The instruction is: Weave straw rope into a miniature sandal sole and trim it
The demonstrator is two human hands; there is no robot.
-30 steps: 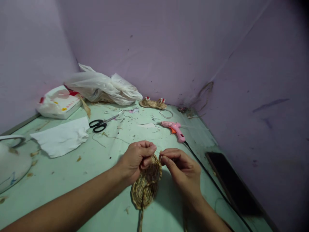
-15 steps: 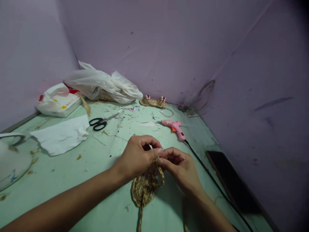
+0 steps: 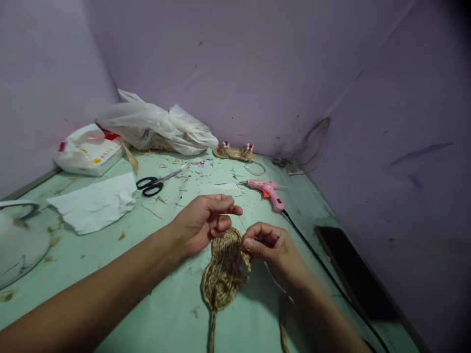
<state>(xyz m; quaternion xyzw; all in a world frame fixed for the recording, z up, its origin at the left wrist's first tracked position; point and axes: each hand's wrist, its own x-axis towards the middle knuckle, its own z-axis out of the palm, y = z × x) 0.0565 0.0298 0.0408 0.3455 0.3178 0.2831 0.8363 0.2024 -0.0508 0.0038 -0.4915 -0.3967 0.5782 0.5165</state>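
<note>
A small sole-shaped piece of coiled straw braid [image 3: 225, 274] lies on the pale green table, with a cord tail [image 3: 212, 331] running from its near end and a braid loop [image 3: 247, 264] at its right side. My right hand [image 3: 270, 250] pinches the loop's upper end at the piece's far right edge. My left hand [image 3: 208, 223] is just off the piece's far left edge, fingers loosely bent and apart. Nothing shows in it. A thin line, perhaps thread, runs between the hands, too faint to be sure.
A pink glue gun [image 3: 267, 191] with a black cord lies beyond my right hand, near a dark phone [image 3: 355, 269]. Black-handled scissors [image 3: 158, 182], white paper [image 3: 95, 203], a box [image 3: 99, 159] and a plastic bag [image 3: 158, 125] are left. A beaded straw sole [image 3: 234, 153] is behind.
My left hand has drawn away from my right fingertips, up and to the left, loosening its pinch and uncovering the far end of the straw piece. My right hand stays nearly in place.
</note>
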